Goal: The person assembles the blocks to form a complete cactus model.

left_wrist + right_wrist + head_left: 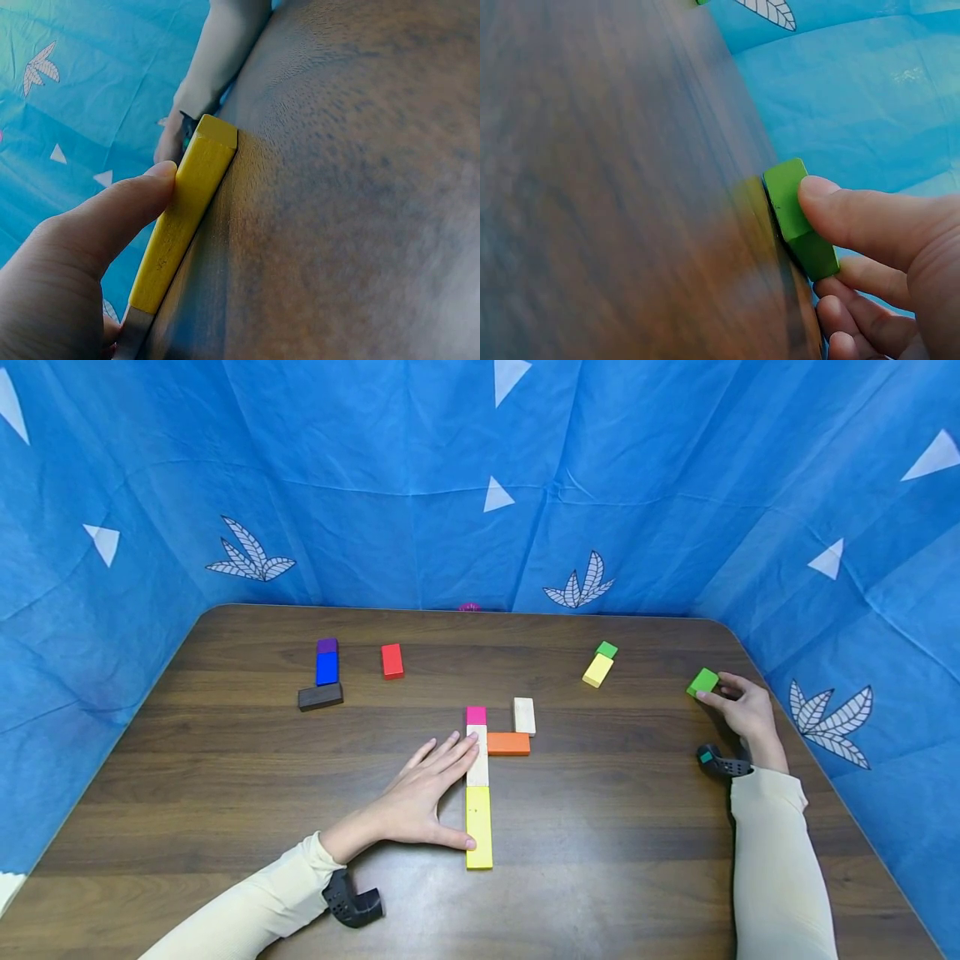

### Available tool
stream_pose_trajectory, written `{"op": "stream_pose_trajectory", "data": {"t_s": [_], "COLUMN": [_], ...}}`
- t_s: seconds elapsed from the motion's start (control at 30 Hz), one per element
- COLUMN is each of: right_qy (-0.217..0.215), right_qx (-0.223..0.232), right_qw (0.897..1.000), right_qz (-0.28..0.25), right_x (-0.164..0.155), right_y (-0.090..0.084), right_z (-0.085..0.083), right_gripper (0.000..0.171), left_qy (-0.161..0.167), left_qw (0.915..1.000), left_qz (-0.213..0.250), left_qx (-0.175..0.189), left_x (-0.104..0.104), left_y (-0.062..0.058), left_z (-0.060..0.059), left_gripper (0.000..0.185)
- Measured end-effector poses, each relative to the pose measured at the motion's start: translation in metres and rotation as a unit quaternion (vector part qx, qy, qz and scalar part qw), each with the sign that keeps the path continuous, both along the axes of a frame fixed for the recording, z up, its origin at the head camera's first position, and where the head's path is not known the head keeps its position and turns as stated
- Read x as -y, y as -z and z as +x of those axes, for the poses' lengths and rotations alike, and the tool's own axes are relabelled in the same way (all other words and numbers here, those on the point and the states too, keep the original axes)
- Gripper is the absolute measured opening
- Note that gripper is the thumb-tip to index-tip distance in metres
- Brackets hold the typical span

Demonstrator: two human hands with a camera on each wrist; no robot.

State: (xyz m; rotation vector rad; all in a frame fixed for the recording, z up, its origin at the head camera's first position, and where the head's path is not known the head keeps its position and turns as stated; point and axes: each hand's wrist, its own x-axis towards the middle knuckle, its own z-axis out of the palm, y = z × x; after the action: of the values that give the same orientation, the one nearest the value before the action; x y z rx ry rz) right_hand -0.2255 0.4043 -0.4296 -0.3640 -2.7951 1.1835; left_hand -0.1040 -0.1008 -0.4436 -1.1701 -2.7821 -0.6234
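Note:
Flat on the table, a long yellow block (479, 847), a white block (477, 772) and a pink block (476, 716) form a straight column. My left hand (420, 797) lies along its left side with fingers spread and fairly straight. Its fingertips rest on the white block, and the thumb tip touches the yellow block (187, 195). An orange block (508, 744) sticks out to the right of the column, with another white block (524, 716) touching its far side. At the table's right, my right hand (742, 710) pinches a green block (799, 217) between thumb and fingers.
At the back left lie a purple block (327, 646), a blue block (327, 668) and a black block (320, 697), near a red block (392, 662). Toward the back right, a pale yellow block (597, 671) touches a smaller green block (607, 649). Blue cloth (420, 527) surrounds the table.

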Motion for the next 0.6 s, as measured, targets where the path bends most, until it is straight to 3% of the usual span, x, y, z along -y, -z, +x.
{"op": "stream_pose_trajectory", "data": {"t_s": [0.6], "right_qy": [0.023], "right_qx": [-0.028], "right_qw": [0.999], "right_qz": [0.02], "right_x": [0.009], "right_y": [-0.011], "right_z": [-0.001], "right_gripper": [0.077], "left_qy": [0.0], "left_qw": [1.0], "left_qz": [0.001], "left_qx": [0.003], "left_x": [-0.001], "left_y": [0.0], "left_z": [0.001], "left_gripper": [0.112]}}
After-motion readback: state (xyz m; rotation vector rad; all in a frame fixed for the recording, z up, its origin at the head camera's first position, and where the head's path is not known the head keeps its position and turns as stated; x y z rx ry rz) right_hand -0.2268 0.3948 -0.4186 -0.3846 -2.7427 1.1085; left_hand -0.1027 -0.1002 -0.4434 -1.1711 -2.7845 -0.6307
